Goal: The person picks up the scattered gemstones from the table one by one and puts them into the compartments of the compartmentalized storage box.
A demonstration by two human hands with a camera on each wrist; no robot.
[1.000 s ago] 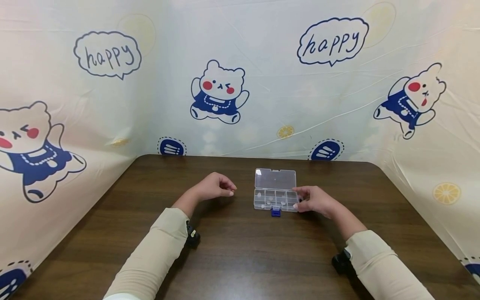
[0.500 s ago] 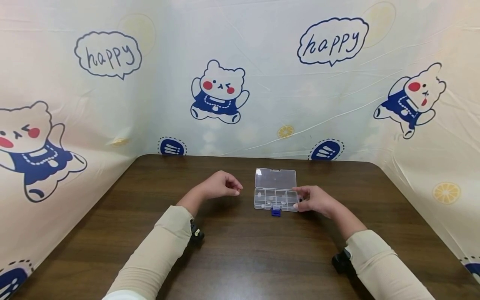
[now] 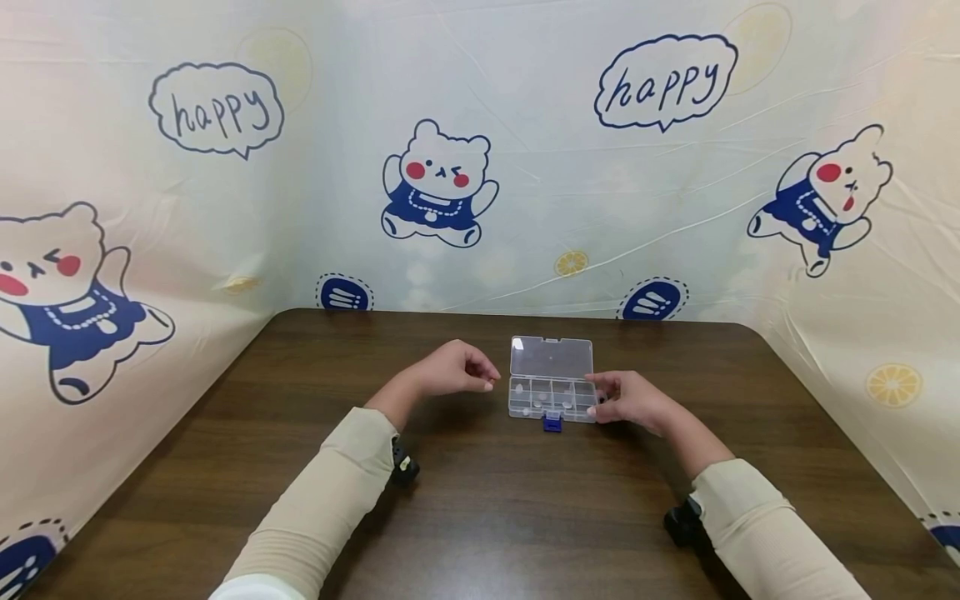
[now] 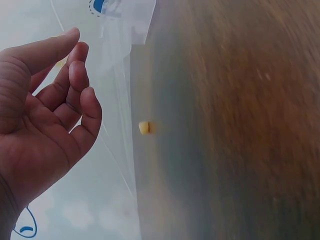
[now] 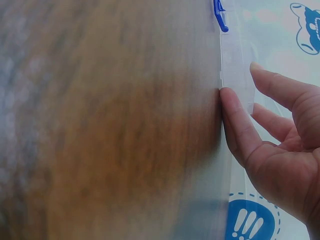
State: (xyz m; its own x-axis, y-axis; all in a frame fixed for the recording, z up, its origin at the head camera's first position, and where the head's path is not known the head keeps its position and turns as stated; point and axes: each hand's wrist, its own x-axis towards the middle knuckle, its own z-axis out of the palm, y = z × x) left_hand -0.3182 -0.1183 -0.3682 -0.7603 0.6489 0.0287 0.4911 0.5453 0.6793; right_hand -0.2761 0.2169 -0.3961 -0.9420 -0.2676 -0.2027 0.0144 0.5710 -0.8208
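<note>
A clear plastic compartment box stands on the table, its lid raised at the back and a blue latch at the front. Several small pale pieces lie in its compartments. My right hand grips the box's right end, thumb at the front corner and fingers behind. Just left of the box, my left hand pinches a tiny reddish-brown thing between thumb and index finger, mostly hidden by the fingertips. In the left wrist view, a small yellow piece like a corn kernel lies on the table past that hand.
The dark wooden table reaches back to a printed cloth with bears and "happy" bubbles, which also hangs on both sides. A black wrist camera is strapped under the left sleeve, another under the right.
My left hand has moved to the right, closer to the box, with its fingertips still pinched. My right hand and the box have stayed in place.
</note>
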